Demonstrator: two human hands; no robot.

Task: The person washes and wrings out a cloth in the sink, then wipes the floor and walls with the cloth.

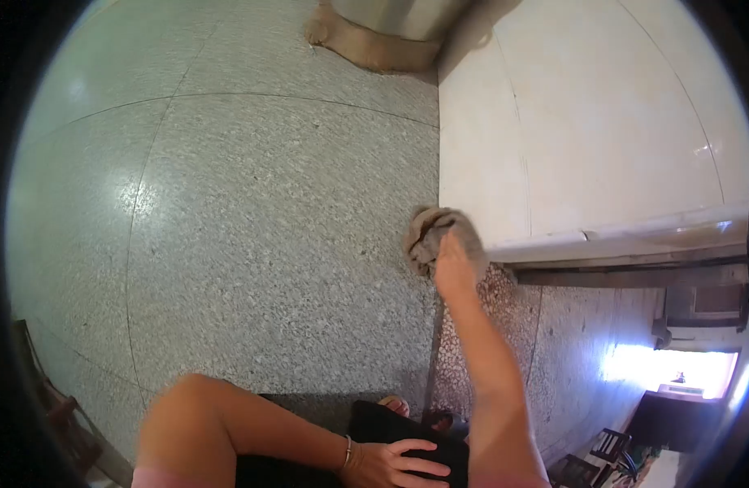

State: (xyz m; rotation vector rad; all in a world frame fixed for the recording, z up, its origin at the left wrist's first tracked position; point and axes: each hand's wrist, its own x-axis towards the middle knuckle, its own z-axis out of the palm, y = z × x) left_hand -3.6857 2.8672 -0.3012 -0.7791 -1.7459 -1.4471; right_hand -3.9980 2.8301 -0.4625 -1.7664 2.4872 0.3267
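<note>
My right hand [455, 264] presses a crumpled grey-brown cloth [425, 240] at the corner where the speckled floor [285, 220] meets the pale tiled wall [569, 130]. The cloth bunches around my fingers, and their tips are partly hidden in its folds. Low in the view, my left hand [399, 465] rests on dark clothing [382, 427] over my leg, fingers spread and holding nothing. A thin bracelet [348, 450] circles that wrist.
A brown rolled fabric [374, 50] lies at the foot of a pale object by the wall. Beside my right arm, a reddish speckled strip [464, 358] borders another floor area. Dark chairs [608, 446] stand at lower right, near a bright opening.
</note>
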